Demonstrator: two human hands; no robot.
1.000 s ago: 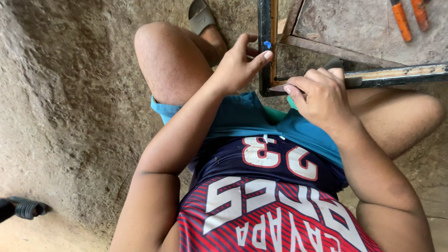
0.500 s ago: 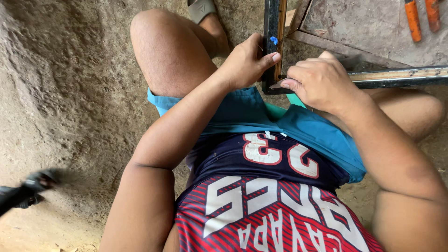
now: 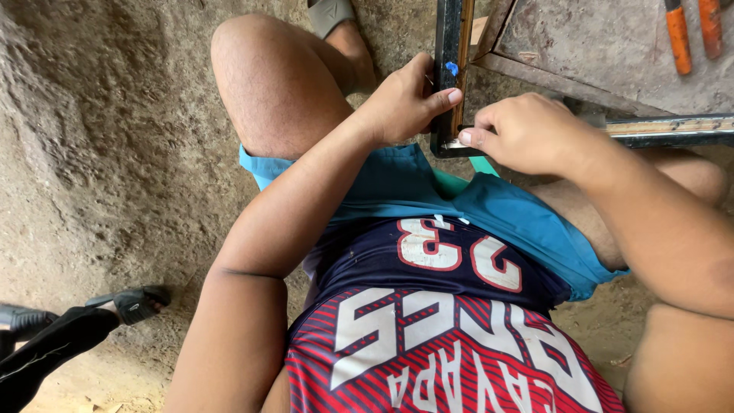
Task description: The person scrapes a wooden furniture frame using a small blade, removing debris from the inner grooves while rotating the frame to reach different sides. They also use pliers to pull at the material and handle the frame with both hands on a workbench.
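I sit on the ground with the corner of a dark metal frame over my lap. My left hand wraps around the frame's upright bar, thumb laid across it just below a small blue mark. My right hand is closed over the corner where the upright bar meets the horizontal bar, fingertips pinched at the joint. A pale wooden strip lines the inside of both bars. What the right fingers pinch is hidden.
A worn grey panel lies inside the frame with two orange-handled tools on it. My sandalled foot is at the top. Another person's foot in a black sandal and dark trouser leg stand at lower left on the dirt ground.
Both hands stay at the frame corner; the right hand has curled tighter over the joint. The other person's foot has stepped further in at the lower left.
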